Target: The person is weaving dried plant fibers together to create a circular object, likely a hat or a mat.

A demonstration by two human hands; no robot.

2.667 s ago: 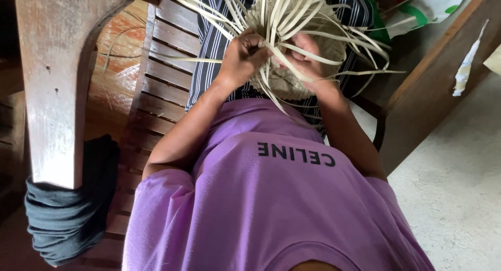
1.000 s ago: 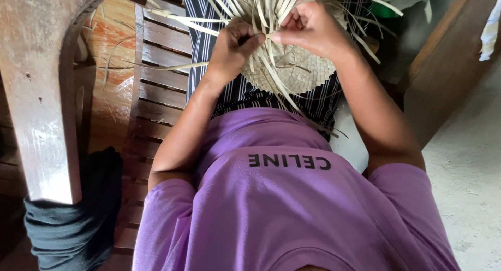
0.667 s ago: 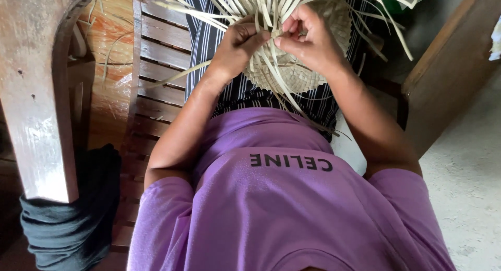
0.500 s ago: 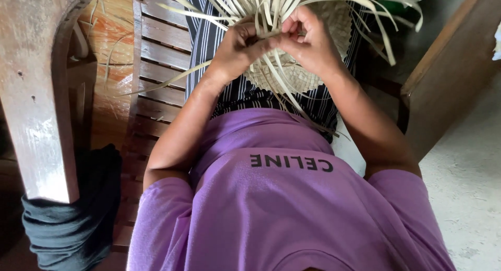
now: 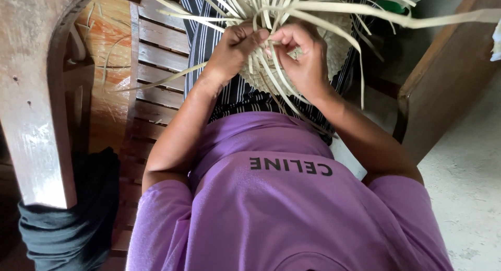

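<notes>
The person sits on a slatted wooden bench (image 5: 156, 51), and a half-woven palm-leaf piece (image 5: 334, 41) rests on the lap, over a striped skirt (image 5: 209, 41) at the top edge of the view. The left hand (image 5: 232, 46) is curled shut over a bunch of loose leaf strips (image 5: 271, 67) near the woven edge, thumb pressed on top. The right hand (image 5: 302, 59) meets it just beside, thumb and forefinger pinched on what looks like a single strip, though the crossing strips hide exactly which one it holds. Many free ends fan outward; one long strip (image 5: 407, 20) arcs away to the right, toward a wooden plank (image 5: 443, 78). A dark cloth (image 5: 73, 213) hangs over the bench arm (image 5: 36, 119) at the lower left, well apart from the work. The risks, as I judge them, lie in the strips themselves: a dry strip bent too sharply at the pinch could crease or split, and if the left hand's hold loosens, the last woven rows could slacken and spring apart. The long free ends could also tangle or catch on the bench slats.
</notes>
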